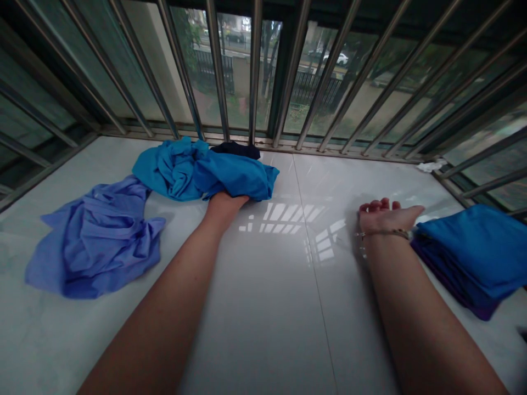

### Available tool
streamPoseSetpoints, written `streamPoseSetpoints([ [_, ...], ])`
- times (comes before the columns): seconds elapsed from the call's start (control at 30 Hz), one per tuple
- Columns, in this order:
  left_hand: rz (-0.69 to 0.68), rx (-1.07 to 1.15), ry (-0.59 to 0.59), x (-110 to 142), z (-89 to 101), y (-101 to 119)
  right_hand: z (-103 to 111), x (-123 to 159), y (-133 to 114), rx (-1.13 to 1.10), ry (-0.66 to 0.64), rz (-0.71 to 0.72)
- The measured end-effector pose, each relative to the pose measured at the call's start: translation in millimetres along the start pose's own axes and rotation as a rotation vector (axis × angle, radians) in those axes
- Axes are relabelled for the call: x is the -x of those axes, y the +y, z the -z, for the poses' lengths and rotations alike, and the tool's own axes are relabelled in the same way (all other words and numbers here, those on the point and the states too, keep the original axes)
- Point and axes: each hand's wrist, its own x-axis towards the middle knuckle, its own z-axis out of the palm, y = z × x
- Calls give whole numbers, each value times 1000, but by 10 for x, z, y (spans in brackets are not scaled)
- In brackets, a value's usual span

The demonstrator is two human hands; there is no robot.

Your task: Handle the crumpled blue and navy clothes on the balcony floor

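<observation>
Blue cloth (236, 178) bunched at the left hand (224, 207), fingertips hidden

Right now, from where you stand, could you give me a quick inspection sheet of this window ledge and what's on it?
surface: glossy white tile ledge with a thin seam, window-bar reflections on it.
job's things: crumpled bright blue cloth; crumpled violet-blue cloth; dark navy cloth behind the bright blue one; neatly folded blue stack.
clutter: small white scrap by the bars.
hands: left hand on the bright blue cloth, fingers hidden; right hand holds nothing, beside the stack, bracelet on its wrist.
cables: nothing seen.
surroundings: steel window bars, glass, then a fence and parked cars outside.
</observation>
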Motion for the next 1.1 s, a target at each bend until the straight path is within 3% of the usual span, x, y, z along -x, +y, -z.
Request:
streamPoseSetpoints([
  [0.13, -41, -69, 24, -22, -6, -7, 37, -94, 43, 1, -21, 10],
  [0.27, -19, 14, -13, 10, -28, 8, 53, -117, 139, 159, -235, -37],
  [0.4, 68, 199, -216, 75, -13, 105, 57, 43, 307, 430, -513, -197],
  [0.5, 167, 404, -510, 150, 0, 182, 66, 196, 414, 556, -665, -233],
  [0.6, 294, 475, -1052, 259, 32, 214, 77, 279, 466, 669, -743, -199],
  [0.67, 356, 443, -1355, 321, 62, 214, 84, 295, 480, 728, -719, -172],
  [0.73, 386, 472, -1430, 347, 83, 209, 86, 296, 490, 751, -678, -162],
  [0.8, 379, 546, -1276, 328, 75, 204, 84, 291, 499, 725, -652, -160],
  [0.93, 296, 651, -715, 219, -38, 201, 66, 234, 488, 640, -586, -135],
  [1.1, 141, 695, -139, 126, -144, 233, 59, 113, 438, 553, -550, -271],
])
